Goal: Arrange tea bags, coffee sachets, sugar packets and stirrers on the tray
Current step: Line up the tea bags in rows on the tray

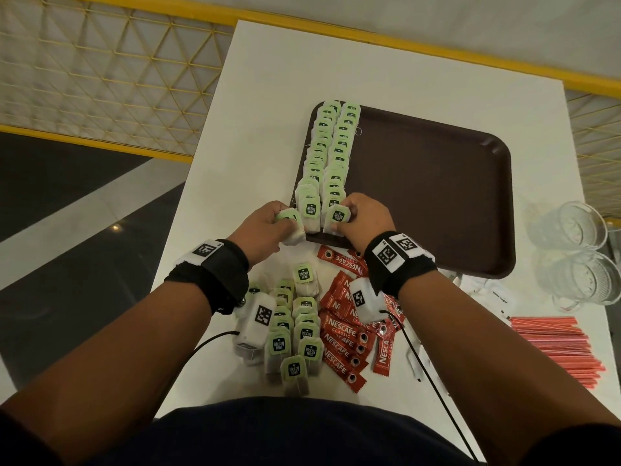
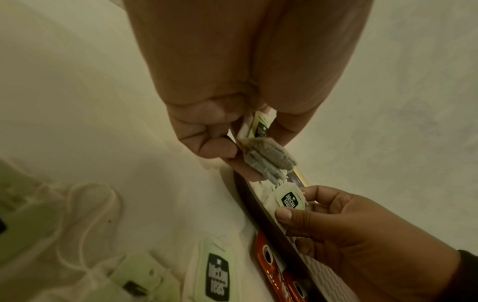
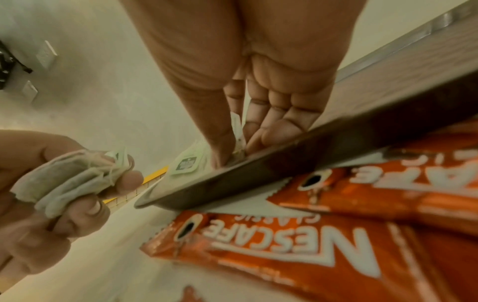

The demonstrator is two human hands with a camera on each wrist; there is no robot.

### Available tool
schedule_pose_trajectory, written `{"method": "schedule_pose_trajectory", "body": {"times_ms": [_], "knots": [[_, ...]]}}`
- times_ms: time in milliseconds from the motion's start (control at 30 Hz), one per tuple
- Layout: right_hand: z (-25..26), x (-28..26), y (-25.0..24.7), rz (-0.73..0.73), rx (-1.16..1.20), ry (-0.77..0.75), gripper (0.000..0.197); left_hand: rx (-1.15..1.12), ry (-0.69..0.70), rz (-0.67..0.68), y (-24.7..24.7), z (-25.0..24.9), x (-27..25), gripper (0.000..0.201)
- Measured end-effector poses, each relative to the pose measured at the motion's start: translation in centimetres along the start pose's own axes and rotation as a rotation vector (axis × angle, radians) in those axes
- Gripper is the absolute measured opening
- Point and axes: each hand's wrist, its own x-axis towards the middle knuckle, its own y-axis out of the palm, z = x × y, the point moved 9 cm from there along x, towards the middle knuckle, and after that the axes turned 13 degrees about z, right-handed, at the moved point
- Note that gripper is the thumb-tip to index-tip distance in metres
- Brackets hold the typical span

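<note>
Two long rows of green-tagged tea bags (image 1: 331,153) lie along the left side of the brown tray (image 1: 437,196). My left hand (image 1: 268,227) grips a small bunch of tea bags (image 2: 269,157) just off the tray's near-left corner. My right hand (image 1: 356,220) pinches one tea bag (image 1: 337,216) at the near end of the right row, over the tray's near rim (image 3: 258,173). Loose tea bags (image 1: 295,331) and red coffee sachets (image 1: 349,331) lie on the table in front of me. Red stirrers (image 1: 554,348) lie at the right.
The white table (image 1: 403,79) holds two glass mugs (image 1: 578,253) at the right edge and white sugar packets (image 1: 494,294) near the tray's near-right corner. A yellow mesh railing (image 1: 100,79) runs behind and left of the table. Most of the tray's floor is bare.
</note>
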Motion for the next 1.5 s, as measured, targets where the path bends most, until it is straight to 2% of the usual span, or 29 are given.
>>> {"method": "schedule_pose_trajectory", "body": {"times_ms": [100,200,367,533,600,667,733,1033,1133,1267,1500], "knots": [[-0.2,0.0,-0.1,-0.007,0.085,-0.009,0.029,-0.008,-0.003,-0.006,-0.2,0.1,0.0,0.011],[-0.6,-0.3,-0.4,-0.059,0.171,-0.013,0.027,-0.002,-0.012,-0.017,-0.4,0.2,0.0,0.014],[-0.7,-0.2,0.1,-0.034,0.133,0.012,0.026,0.008,-0.035,-0.015,-0.5,0.1,0.2,0.020],[-0.1,-1.1,-1.4,-0.140,0.152,-0.020,0.023,0.030,-0.009,0.017,-0.5,-0.2,0.1,0.020],[1.0,-1.5,-1.1,-0.075,0.203,-0.078,0.021,0.025,0.027,0.018,-0.3,-0.7,0.1,0.022],[2.2,-1.7,0.0,0.049,0.253,-0.126,0.022,0.010,0.052,-0.007,-0.3,-1.3,0.1,0.029],[2.7,-1.8,1.0,0.126,0.303,-0.133,0.018,0.004,0.073,-0.040,-0.3,-2.0,0.0,0.033],[0.7,-2.0,1.1,0.107,0.549,-0.055,0.008,-0.073,0.117,-0.050,0.2,-2.8,0.6,0.021],[-0.7,-1.7,0.9,0.090,0.518,0.004,0.008,-0.068,0.105,-0.079,-0.1,-2.2,1.0,0.018],[-2.0,-1.2,0.7,0.066,0.425,0.073,0.008,0.126,0.057,-0.180,-0.6,-1.9,1.5,0.023],[-2.2,-1.0,0.1,-0.037,0.263,0.101,0.018,0.257,0.011,-0.242,-1.0,-2.1,1.6,0.023]]}}
